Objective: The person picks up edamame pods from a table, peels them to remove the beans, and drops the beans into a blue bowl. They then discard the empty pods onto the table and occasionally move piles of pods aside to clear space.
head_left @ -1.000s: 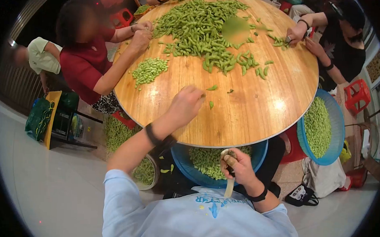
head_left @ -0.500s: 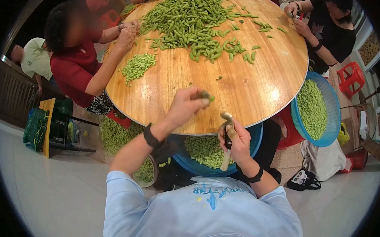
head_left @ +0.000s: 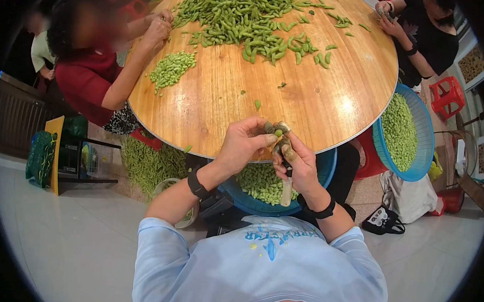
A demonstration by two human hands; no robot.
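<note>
My left hand pinches a small green bean at the table's near edge, its fingertips touching those of my other hand. Fingers of my right hand are wrapped round a tool with a dark grip and a pale handle that points down toward my shirt. The finger and thumb tips look darkened or covered. Beyond my hands lies one green piece on the round wooden table. Below them stands a blue basket of shelled beans.
A big pile of green pods covers the table's far part. Shelled beans lie by a person in red. Another person in black sits right, near a blue basket. A pale bucket and pods are on the floor.
My left hand has moved right and met my right hand. A green piece now lies on the table beyond them, and another is in the air or at the edge left of my wrist.
</note>
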